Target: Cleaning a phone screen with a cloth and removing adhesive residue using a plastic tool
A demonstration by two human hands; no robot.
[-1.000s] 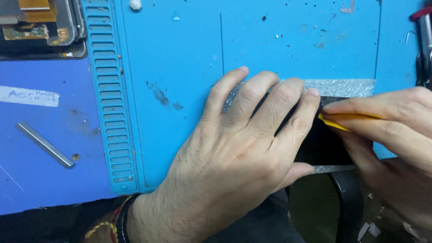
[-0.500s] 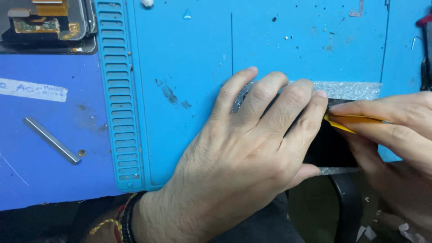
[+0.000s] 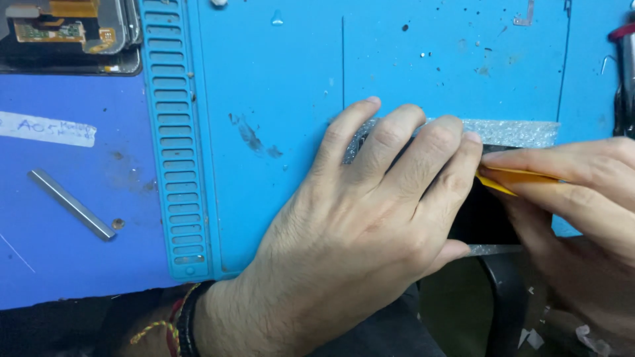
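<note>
Presently the left hand (image 3: 370, 225) lies flat, fingers spread, pinning a black phone (image 3: 486, 221) on bubble wrap (image 3: 522, 132) at the near edge of the blue mat (image 3: 278, 99). The right hand (image 3: 582, 192) pinches a yellow pick (image 3: 512, 177) against the phone's edge. Prying appears under way; no panel is visibly lifted yet.

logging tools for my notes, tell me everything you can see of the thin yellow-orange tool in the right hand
The thin yellow-orange tool is a flat, plastic-looking strip tapering to a point. It lies almost level, tip pointing left toward the left hand, just over the flat black device lying on clear bubble wrap. The right hand pinches it between fingers and thumb, hiding its rear end. Whether the tip is under an edge cannot be told.
</note>
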